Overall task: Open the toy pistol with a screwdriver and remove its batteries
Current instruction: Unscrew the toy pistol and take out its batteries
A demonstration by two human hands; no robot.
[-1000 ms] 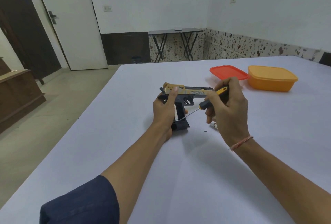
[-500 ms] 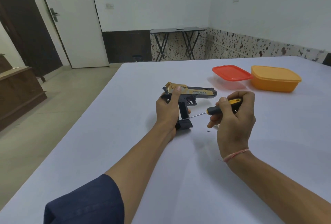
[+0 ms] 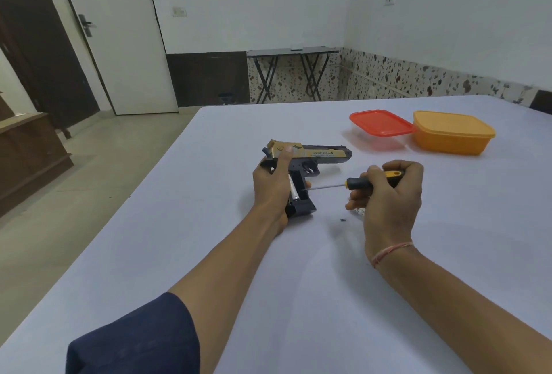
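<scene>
Step, as judged: battery removal. L hand (image 3: 270, 191) fingers grip gold-and-black plastic toy pistol (image 3: 310, 154), butt on white counter (image 3: 313, 269). R hand (image 3: 388, 197) fingers clamp black-yellow-handled screwdriver (image 3: 355, 183), tip at exposed silver battery (image 3: 293, 188). Next: lever it out gently.

One view only: head-worn wide-angle, looking forward and down along the tabletop (image 3: 185, 254) from its near end. Left hand (image 3: 270, 185) and right hand (image 3: 391, 203) close, mid-frame; door (image 3: 119, 45) and far wall (image 3: 268, 0) up top.
</scene>
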